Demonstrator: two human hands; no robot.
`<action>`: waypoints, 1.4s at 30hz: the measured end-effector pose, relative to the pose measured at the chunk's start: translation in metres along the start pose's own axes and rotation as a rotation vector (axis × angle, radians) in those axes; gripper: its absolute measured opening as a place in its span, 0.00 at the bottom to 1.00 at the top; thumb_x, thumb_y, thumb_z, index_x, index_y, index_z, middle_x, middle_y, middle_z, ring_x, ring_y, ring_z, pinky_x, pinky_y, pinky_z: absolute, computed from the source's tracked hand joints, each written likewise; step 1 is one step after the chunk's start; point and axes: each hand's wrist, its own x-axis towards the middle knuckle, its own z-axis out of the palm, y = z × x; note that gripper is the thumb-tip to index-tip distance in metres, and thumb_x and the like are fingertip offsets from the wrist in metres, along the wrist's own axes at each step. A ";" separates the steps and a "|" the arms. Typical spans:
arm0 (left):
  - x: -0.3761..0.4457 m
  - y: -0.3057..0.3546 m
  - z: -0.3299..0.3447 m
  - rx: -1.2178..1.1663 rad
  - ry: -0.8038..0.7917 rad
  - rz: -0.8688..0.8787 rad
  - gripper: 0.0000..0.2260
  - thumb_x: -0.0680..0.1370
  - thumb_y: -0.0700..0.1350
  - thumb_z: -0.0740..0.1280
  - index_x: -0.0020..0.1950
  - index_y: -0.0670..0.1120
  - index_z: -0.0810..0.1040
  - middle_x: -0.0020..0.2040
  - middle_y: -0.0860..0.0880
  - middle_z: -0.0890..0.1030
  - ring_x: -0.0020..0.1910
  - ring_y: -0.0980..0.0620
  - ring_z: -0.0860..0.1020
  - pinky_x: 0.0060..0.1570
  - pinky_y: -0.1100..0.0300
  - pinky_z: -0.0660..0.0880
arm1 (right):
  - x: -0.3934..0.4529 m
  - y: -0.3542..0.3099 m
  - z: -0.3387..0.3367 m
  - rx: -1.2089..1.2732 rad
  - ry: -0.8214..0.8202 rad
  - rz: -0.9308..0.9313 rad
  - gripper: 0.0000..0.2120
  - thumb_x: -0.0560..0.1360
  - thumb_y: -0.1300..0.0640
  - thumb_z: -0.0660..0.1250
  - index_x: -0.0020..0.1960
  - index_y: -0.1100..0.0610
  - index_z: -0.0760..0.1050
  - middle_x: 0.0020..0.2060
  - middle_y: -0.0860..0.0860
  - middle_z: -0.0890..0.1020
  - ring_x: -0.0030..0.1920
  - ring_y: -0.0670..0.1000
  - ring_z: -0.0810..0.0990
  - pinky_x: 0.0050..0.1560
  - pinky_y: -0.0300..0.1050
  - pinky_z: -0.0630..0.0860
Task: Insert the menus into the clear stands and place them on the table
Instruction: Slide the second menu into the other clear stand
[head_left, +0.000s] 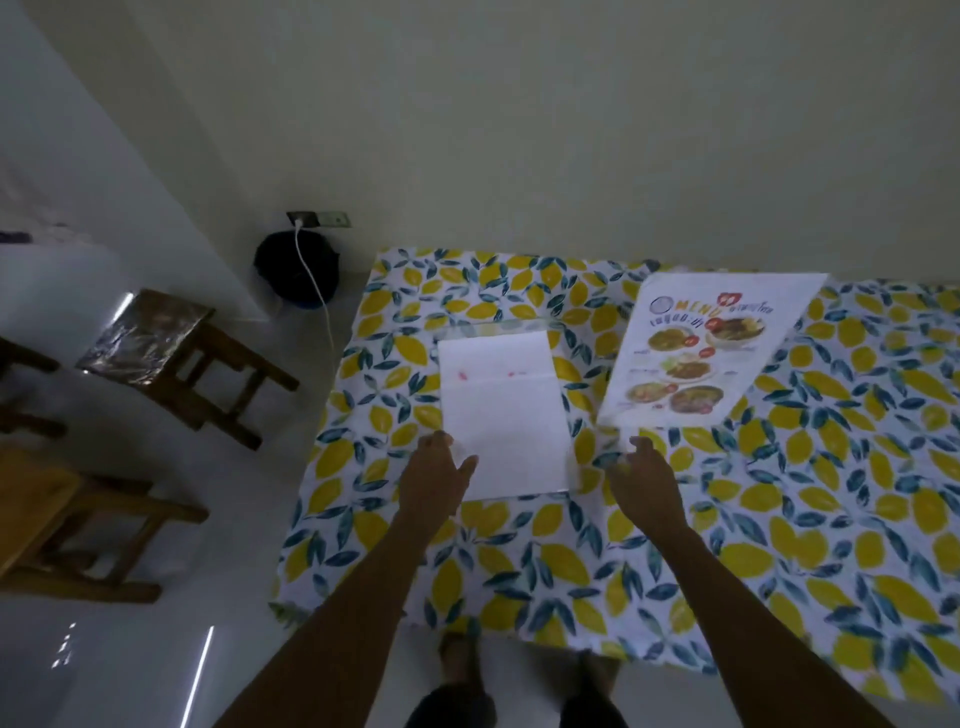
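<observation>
Menus: two sheets are counted on the table; one menu face down (501, 410) lies between the hands, apparently inside a clear stand (570, 467) laid flat, and one printed menu (696, 353) lies face up just beside it, to the right.
Writing: "MENU" is read in orange capitals at the top of the printed menu; the smaller script under it cannot be read; faint red marks show through the blank back of the other sheet.
Left hand (439, 475): held loosely open, fingers spread, thumb and fingertips laid on the near left edge of the face-down sheet; nothing is gripped.
Right hand (641, 475): held open and relaxed, just beside the near right corner of the stand; whether it touches the clear edge cannot be told.
Stand count: one is made out, by its glassy rim around the sheet.
Tablecloth (779, 519): lemon-and-leaf print, spread over the table.
Floor side: two wooden stools, a darker one (176, 358) and a lighter one (62, 525), a dark bin (296, 273) and a white cable (317, 291) plugged into a wall socket (318, 219).
</observation>
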 end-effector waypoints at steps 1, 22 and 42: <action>-0.002 -0.012 0.001 0.000 -0.014 -0.007 0.23 0.77 0.57 0.66 0.66 0.43 0.71 0.61 0.43 0.74 0.60 0.42 0.76 0.56 0.49 0.74 | -0.002 -0.004 0.009 -0.002 -0.011 0.015 0.23 0.76 0.53 0.65 0.67 0.61 0.65 0.57 0.62 0.78 0.56 0.63 0.78 0.53 0.55 0.77; -0.036 -0.013 -0.004 -0.127 0.083 -0.114 0.16 0.75 0.47 0.70 0.58 0.41 0.76 0.56 0.43 0.81 0.54 0.42 0.79 0.47 0.59 0.68 | -0.052 -0.024 0.043 0.176 -0.050 -0.002 0.23 0.71 0.62 0.63 0.66 0.60 0.69 0.59 0.61 0.73 0.59 0.62 0.74 0.54 0.51 0.72; -0.139 0.053 -0.078 -0.320 0.597 0.018 0.14 0.78 0.54 0.67 0.54 0.44 0.80 0.40 0.51 0.79 0.40 0.53 0.75 0.42 0.59 0.69 | -0.129 -0.023 -0.072 0.174 0.183 -0.629 0.09 0.80 0.55 0.64 0.55 0.58 0.79 0.49 0.57 0.80 0.48 0.55 0.79 0.51 0.51 0.77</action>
